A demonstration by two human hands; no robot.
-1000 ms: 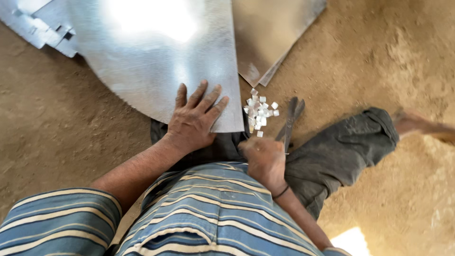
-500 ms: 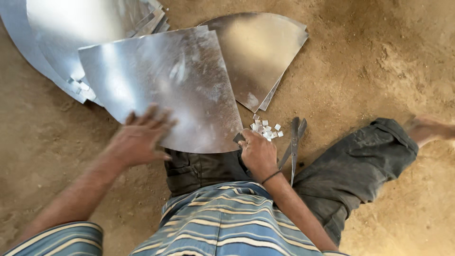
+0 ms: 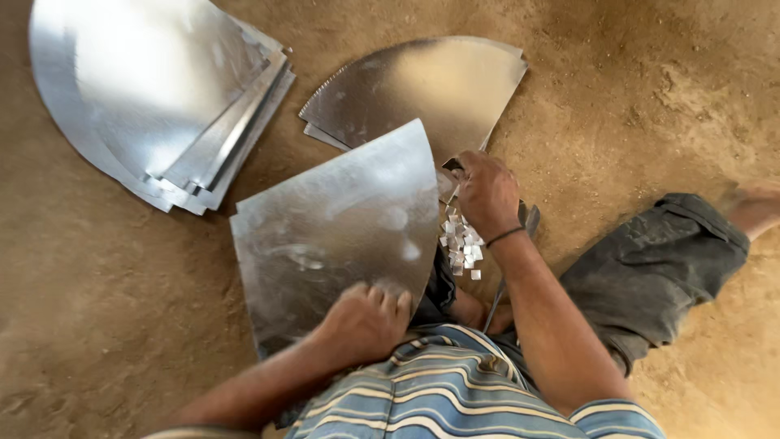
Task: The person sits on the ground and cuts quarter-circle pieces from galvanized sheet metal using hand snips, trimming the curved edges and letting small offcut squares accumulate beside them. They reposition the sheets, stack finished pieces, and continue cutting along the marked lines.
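I sit on a dirt floor with a fan-shaped shiny metal sheet (image 3: 341,236) lying in front of me. My left hand (image 3: 366,321) grips its near curved edge, fingers curled over the metal. Closed around a pair of dark metal shears (image 3: 530,216), my right hand (image 3: 487,195) is at the sheet's right corner, and a dark tip shows just above the knuckles. A small pile of bright square metal offcuts (image 3: 459,248) lies on the ground directly below that hand.
A stack of several similar sheets (image 3: 154,97) lies at the far left. Another fan-shaped sheet pile (image 3: 422,89) lies beyond the one I hold. My bent leg in dark trousers (image 3: 650,268) stretches right, with the bare foot (image 3: 756,207) at the frame edge.
The sheet has turned and slid toward me. My left hand went from lying flat on it to gripping its near edge. My right hand rose to the sheet's right corner.
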